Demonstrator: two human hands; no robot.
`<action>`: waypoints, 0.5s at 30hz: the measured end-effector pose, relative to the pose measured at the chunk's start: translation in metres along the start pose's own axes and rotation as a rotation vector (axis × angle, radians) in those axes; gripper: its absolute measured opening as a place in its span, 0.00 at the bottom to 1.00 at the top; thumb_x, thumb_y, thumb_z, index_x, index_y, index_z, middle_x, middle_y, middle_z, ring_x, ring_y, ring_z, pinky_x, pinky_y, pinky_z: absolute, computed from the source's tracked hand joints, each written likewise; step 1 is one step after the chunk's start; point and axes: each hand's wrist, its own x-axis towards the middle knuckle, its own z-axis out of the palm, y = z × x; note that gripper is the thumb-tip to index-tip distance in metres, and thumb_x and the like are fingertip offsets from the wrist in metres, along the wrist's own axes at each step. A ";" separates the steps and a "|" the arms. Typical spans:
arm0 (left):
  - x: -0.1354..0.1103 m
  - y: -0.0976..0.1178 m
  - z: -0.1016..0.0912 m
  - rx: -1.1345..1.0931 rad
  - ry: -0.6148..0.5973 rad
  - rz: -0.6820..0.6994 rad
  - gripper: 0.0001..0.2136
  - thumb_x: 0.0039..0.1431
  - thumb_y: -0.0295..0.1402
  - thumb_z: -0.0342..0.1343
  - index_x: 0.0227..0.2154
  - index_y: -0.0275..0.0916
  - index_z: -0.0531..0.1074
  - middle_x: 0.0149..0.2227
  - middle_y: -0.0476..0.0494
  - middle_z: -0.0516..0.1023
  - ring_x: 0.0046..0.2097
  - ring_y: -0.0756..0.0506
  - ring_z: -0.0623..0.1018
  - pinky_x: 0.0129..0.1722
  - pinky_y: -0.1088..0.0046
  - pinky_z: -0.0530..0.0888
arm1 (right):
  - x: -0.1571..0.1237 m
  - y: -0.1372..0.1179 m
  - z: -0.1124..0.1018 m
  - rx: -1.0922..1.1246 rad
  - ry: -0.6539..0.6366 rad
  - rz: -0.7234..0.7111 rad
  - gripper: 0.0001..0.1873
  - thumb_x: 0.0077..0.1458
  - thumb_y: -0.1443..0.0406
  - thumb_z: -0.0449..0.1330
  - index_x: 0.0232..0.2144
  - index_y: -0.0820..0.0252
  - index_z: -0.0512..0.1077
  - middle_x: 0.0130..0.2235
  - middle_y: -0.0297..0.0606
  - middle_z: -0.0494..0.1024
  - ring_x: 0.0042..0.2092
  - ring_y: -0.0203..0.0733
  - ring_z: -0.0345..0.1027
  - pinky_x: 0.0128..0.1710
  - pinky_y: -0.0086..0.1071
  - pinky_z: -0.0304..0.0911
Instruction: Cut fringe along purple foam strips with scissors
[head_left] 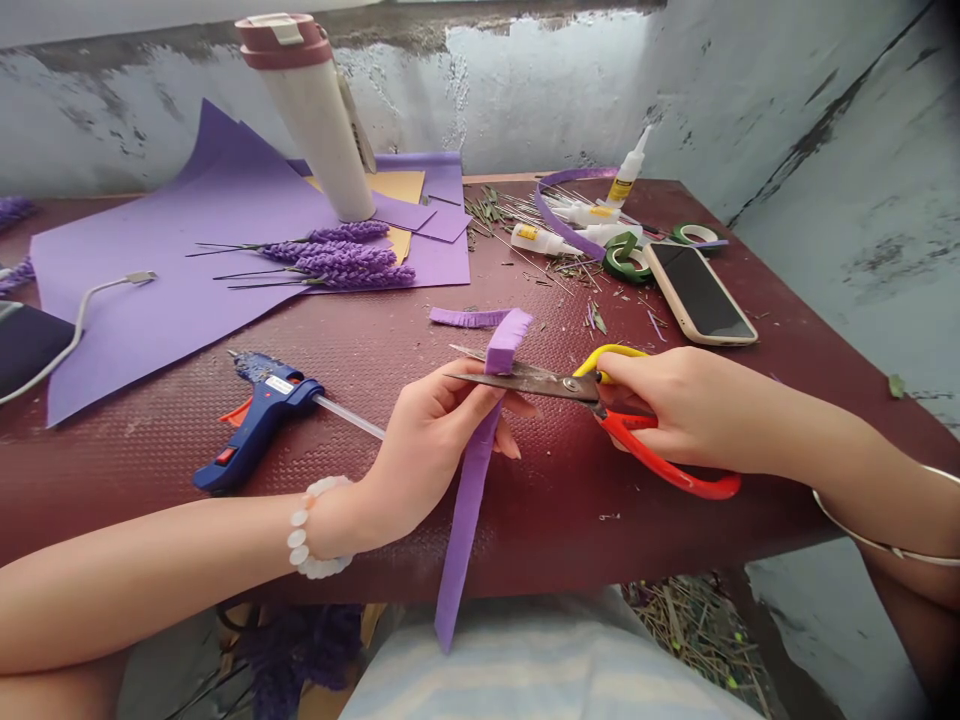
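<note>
At the upper left of the frame, the purple flower stems (337, 257) lie on purple sheets (150, 290) and look complete. At centre, your left hand (424, 440) pinches the purple strip (466, 540) between thumb and fingers. Its curled upper end appears fringed; the length hanging toward bottom centre shows no clear slits, so probably remains uncut. Right of centre, your right hand (679, 405) grips the scissors (551, 382) by the handles, blades parted at the strip.

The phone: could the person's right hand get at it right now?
Probably yes: the phone lies just beyond the right hand, with nothing visible blocking the way between them. That hand holds the scissors, though, so it would likely have to let go of them first.
</note>
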 end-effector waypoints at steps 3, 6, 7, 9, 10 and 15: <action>0.000 0.001 0.001 0.002 0.011 0.011 0.15 0.74 0.44 0.78 0.38 0.40 0.83 0.36 0.45 0.93 0.26 0.48 0.86 0.31 0.73 0.84 | 0.001 -0.003 -0.004 0.022 -0.030 -0.024 0.11 0.68 0.51 0.62 0.40 0.44 0.65 0.32 0.35 0.83 0.31 0.57 0.77 0.35 0.46 0.58; -0.001 0.001 0.002 0.004 0.025 0.022 0.15 0.73 0.44 0.79 0.37 0.41 0.82 0.35 0.46 0.93 0.26 0.48 0.86 0.30 0.73 0.84 | 0.001 -0.007 -0.007 0.025 -0.037 -0.030 0.10 0.69 0.52 0.61 0.40 0.44 0.64 0.31 0.33 0.81 0.29 0.54 0.75 0.35 0.45 0.58; -0.001 0.002 0.003 0.009 0.029 0.027 0.16 0.73 0.44 0.79 0.37 0.41 0.82 0.35 0.46 0.93 0.26 0.48 0.86 0.30 0.73 0.84 | 0.000 -0.008 -0.007 0.022 -0.031 -0.025 0.10 0.70 0.52 0.61 0.40 0.44 0.64 0.31 0.33 0.81 0.29 0.54 0.75 0.35 0.44 0.58; -0.002 0.002 0.003 0.025 0.038 0.028 0.17 0.72 0.46 0.79 0.37 0.41 0.81 0.35 0.45 0.93 0.26 0.47 0.86 0.30 0.72 0.84 | 0.000 -0.009 -0.008 0.020 -0.035 -0.022 0.09 0.70 0.53 0.60 0.40 0.44 0.64 0.31 0.32 0.80 0.30 0.53 0.75 0.35 0.44 0.59; -0.002 0.003 0.003 0.035 0.042 0.028 0.17 0.72 0.47 0.79 0.36 0.41 0.81 0.35 0.44 0.93 0.26 0.47 0.86 0.30 0.71 0.85 | -0.001 -0.008 -0.008 0.020 -0.048 -0.028 0.09 0.69 0.53 0.60 0.41 0.44 0.64 0.31 0.32 0.80 0.30 0.53 0.75 0.35 0.44 0.59; -0.002 0.006 0.004 0.067 0.048 0.030 0.20 0.70 0.52 0.81 0.36 0.42 0.83 0.32 0.46 0.91 0.27 0.45 0.86 0.33 0.68 0.87 | 0.001 -0.006 -0.010 0.026 -0.098 -0.035 0.09 0.69 0.53 0.60 0.41 0.44 0.63 0.30 0.32 0.80 0.29 0.54 0.75 0.34 0.44 0.59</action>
